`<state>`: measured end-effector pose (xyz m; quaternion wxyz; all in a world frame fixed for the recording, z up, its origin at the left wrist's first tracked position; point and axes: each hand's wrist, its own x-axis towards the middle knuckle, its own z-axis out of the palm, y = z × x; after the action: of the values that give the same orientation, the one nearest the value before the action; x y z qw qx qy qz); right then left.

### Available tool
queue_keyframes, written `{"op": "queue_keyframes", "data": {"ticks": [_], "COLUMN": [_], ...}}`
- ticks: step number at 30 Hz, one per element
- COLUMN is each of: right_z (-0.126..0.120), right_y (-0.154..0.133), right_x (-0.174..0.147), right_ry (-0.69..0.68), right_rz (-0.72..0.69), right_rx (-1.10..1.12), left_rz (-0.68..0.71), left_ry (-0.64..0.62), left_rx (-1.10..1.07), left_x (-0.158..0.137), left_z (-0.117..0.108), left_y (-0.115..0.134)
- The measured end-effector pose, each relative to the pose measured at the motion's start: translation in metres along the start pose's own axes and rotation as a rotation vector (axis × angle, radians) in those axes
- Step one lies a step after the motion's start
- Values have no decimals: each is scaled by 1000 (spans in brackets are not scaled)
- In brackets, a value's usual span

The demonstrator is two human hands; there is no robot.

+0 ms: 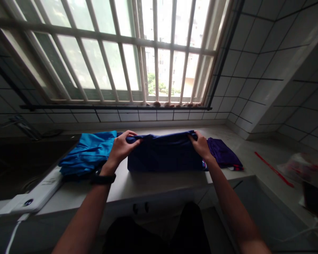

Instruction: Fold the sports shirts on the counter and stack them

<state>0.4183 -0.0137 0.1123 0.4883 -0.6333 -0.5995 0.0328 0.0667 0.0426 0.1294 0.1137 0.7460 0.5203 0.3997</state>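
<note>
A dark blue folded garment [164,155] hangs between my two hands, its upper edge pinched at both ends and its lower part down at the white counter. My left hand [123,144] grips the top left corner, thumb against fingers. At the top right corner, my right hand [200,144] holds the same edge. Just left of my left hand lies a bright blue pile of cloth [88,151]. Beyond my right wrist is a purple folded garment [224,153] with a red and white bit at its lower edge. What kind of garment the dark blue one is, I cannot tell.
The white counter [159,188] runs below a barred window [137,42]. At left are a sink with a faucet [23,125] and a white device [34,197] with a cable. A red strip [274,169] and a plastic bag [304,165] lie at right.
</note>
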Motion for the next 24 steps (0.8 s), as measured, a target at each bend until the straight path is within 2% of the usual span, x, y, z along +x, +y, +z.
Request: {"op": "queue_keyframes", "data": {"ticks": [2, 4, 7, 10, 12, 14, 18, 22, 24], "right_z": [13, 27, 50, 74, 88, 97, 111, 134, 143], "right_y": [-5, -7, -4, 9, 17, 21, 16, 12, 15], "right_x": [17, 15, -11, -39, -48, -48, -31, -21, -22], "right_ry": [98, 94, -134, -436, -582, -631, -596, -481, -427], "right_rz": [-25, -88, -111, 42, 129, 153, 142, 8, -72], "right_rx": [-88, -138, -215, -377, -474, -535, -602, -549, -486], "left_rz": [-59, -81, 36, 120, 105, 92, 96, 93, 184], "left_ry": [48, 23, -157, -386, -444, -393, -207, -133, -129], "left_rx": [148, 280, 341, 355, 389, 420, 460, 487, 458], "left_x": [27, 38, 28, 5, -9, -18, -24, -24, -24], "left_z": [21, 45, 78, 105, 119, 128, 138, 138, 138], "left_y": [-6, -17, -35, -50, -57, -63, -69, -74, -76]}}
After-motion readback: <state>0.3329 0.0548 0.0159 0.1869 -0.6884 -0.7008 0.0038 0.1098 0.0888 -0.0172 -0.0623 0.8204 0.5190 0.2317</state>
